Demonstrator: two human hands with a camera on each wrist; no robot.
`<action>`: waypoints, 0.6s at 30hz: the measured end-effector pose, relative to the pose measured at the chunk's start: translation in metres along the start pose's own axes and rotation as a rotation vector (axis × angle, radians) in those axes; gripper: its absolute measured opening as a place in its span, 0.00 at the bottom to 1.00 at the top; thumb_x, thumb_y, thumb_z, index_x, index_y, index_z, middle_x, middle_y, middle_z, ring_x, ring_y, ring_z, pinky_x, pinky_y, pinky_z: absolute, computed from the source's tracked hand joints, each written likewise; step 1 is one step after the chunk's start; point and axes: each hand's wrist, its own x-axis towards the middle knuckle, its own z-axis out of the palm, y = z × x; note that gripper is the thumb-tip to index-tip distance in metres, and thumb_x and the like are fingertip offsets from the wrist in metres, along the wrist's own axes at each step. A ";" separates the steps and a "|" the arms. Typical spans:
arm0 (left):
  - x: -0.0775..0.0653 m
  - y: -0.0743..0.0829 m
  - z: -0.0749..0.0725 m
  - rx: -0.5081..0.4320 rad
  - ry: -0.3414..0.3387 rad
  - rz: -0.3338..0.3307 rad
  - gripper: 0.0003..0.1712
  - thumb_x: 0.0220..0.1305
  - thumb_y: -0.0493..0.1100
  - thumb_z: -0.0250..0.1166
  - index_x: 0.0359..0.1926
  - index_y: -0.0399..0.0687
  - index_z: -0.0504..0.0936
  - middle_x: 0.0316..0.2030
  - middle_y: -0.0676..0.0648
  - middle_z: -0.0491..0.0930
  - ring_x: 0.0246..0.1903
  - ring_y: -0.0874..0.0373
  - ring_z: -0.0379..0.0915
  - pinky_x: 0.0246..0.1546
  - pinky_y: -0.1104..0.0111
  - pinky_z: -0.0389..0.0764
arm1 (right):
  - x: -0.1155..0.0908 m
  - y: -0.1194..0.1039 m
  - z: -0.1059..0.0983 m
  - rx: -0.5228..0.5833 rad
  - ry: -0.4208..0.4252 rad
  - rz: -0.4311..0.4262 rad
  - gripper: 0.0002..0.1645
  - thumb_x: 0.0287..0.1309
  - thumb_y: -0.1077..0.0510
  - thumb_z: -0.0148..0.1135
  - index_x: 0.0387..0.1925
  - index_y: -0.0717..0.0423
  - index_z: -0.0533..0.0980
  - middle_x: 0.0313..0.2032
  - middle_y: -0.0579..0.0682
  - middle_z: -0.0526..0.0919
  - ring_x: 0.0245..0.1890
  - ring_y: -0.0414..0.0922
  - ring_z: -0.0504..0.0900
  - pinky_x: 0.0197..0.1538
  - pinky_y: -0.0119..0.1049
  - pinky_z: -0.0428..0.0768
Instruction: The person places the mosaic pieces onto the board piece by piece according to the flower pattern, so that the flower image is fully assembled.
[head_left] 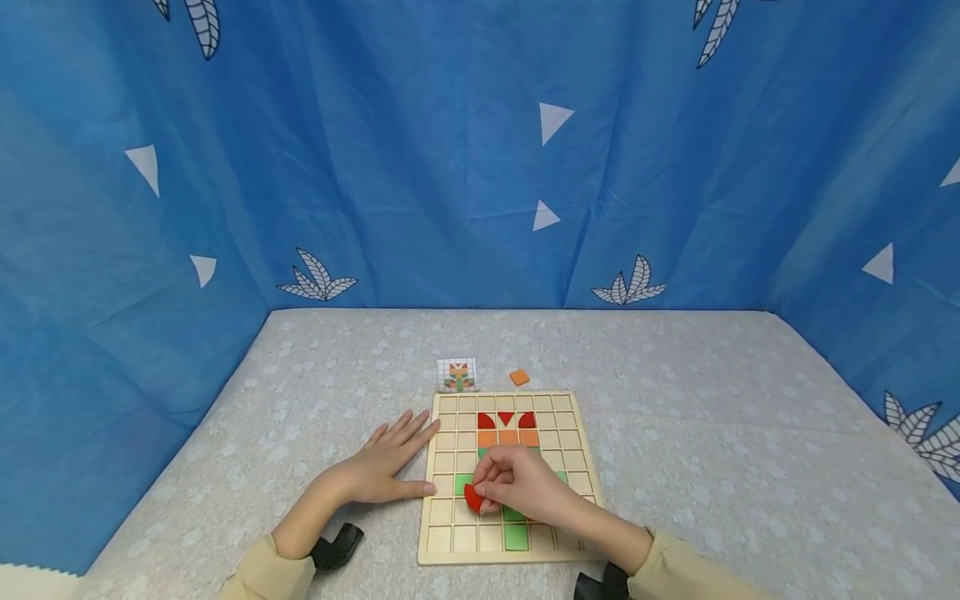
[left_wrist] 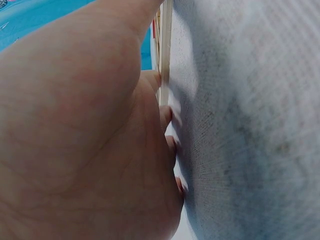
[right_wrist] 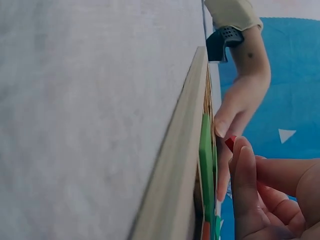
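Note:
A wooden grid board lies on the table with red, orange and green pieces in its cells. My right hand is over the lower middle of the board and pinches a red quarter-round piece between thumb and fingers. In the right wrist view that red piece shows at the fingertips, just off the board's surface. My left hand lies spread at the board's left edge, thumb and index fingertip touching the rim. Part of the pattern is hidden under my right hand.
Behind the board lies a small pattern card with a coloured figure on a grid. An orange square piece lies loose to the right of it. A blue curtain surrounds the back and sides of the table.

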 end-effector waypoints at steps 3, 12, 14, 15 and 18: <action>0.000 0.000 0.000 -0.001 -0.001 0.000 0.50 0.60 0.66 0.58 0.73 0.46 0.49 0.71 0.40 0.41 0.69 0.41 0.30 0.61 0.41 0.36 | 0.001 0.001 0.002 -0.008 -0.013 0.005 0.04 0.56 0.73 0.60 0.30 0.65 0.76 0.24 0.54 0.78 0.24 0.52 0.82 0.28 0.38 0.81; 0.000 -0.001 0.000 0.005 0.006 0.004 0.51 0.60 0.67 0.57 0.73 0.47 0.49 0.71 0.40 0.41 0.69 0.42 0.30 0.62 0.42 0.36 | 0.005 0.000 0.007 -0.140 -0.013 -0.014 0.06 0.56 0.71 0.62 0.28 0.59 0.77 0.22 0.50 0.78 0.20 0.44 0.81 0.25 0.34 0.80; 0.000 -0.001 0.000 0.007 0.005 0.004 0.51 0.59 0.67 0.57 0.73 0.47 0.49 0.71 0.41 0.41 0.69 0.42 0.30 0.62 0.43 0.36 | 0.005 0.000 0.009 -0.200 -0.009 -0.026 0.07 0.55 0.70 0.63 0.27 0.57 0.77 0.22 0.47 0.78 0.19 0.42 0.81 0.24 0.32 0.80; -0.001 -0.001 0.000 0.007 0.005 0.003 0.51 0.59 0.67 0.57 0.73 0.47 0.49 0.71 0.41 0.41 0.69 0.42 0.30 0.62 0.43 0.36 | 0.006 -0.001 0.009 -0.231 -0.007 -0.035 0.08 0.55 0.70 0.63 0.26 0.56 0.77 0.21 0.46 0.78 0.19 0.40 0.80 0.24 0.31 0.79; -0.001 -0.001 0.000 0.006 0.007 0.005 0.51 0.59 0.67 0.57 0.73 0.47 0.49 0.71 0.40 0.42 0.69 0.42 0.30 0.62 0.42 0.36 | 0.006 -0.002 0.010 -0.306 -0.002 -0.060 0.09 0.54 0.70 0.64 0.25 0.55 0.77 0.20 0.44 0.77 0.18 0.37 0.79 0.23 0.29 0.78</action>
